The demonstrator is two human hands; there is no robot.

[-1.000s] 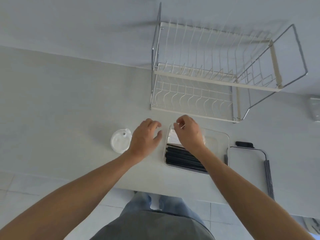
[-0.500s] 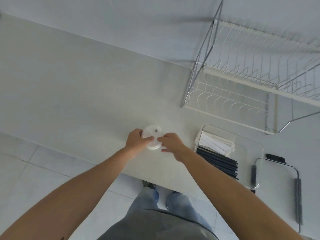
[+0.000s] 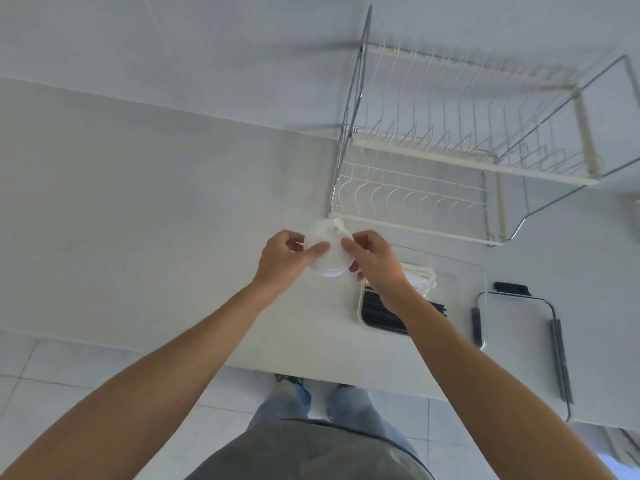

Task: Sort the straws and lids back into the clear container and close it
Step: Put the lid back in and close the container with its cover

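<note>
Both grips, left hand (image 3: pixel 282 259) and right hand (image 3: pixel 375 263), pinch round white lids (image 3: pixel 327 252) (thin, stacked plastic).

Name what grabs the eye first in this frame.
Both hands, left hand and right hand, pinch a stack of white lids at centre. Right of them sits the open clear container holding black straws; behind stands a wire dish rack.

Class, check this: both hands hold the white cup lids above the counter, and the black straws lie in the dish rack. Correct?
Not quite. The head view shows the black straws lying in the clear container, not the dish rack. Both hands, left and right, do hold the white cup lids.
</note>
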